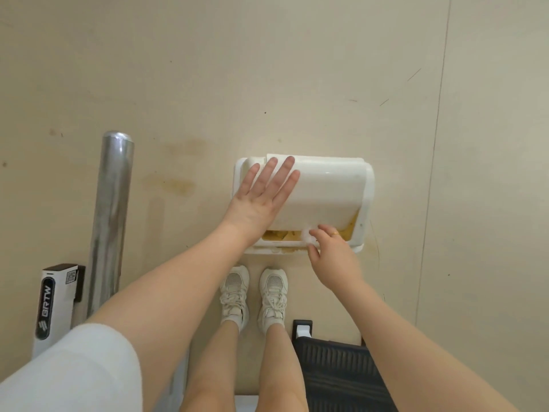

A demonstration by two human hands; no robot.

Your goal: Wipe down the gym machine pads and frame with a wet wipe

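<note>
A white bin (pixel 364 221) with a swing lid (pixel 323 194) stands on the floor in front of my feet. My left hand (pixel 261 193) lies flat with straight fingers on the lid's left part, pressing it down so the near side gapes. My right hand (pixel 332 254) pinches a small crumpled white wipe (pixel 307 235) at the bin's near opening, a ring on one finger. Yellowish rubbish shows inside the opening.
A chrome machine post (pixel 111 215) rises at the left, with a white and black BRTW frame part (pixel 55 304) below it. A black ribbed pad or step (pixel 341 376) lies at the lower right. My white sneakers (pixel 254 295) stand on the beige floor.
</note>
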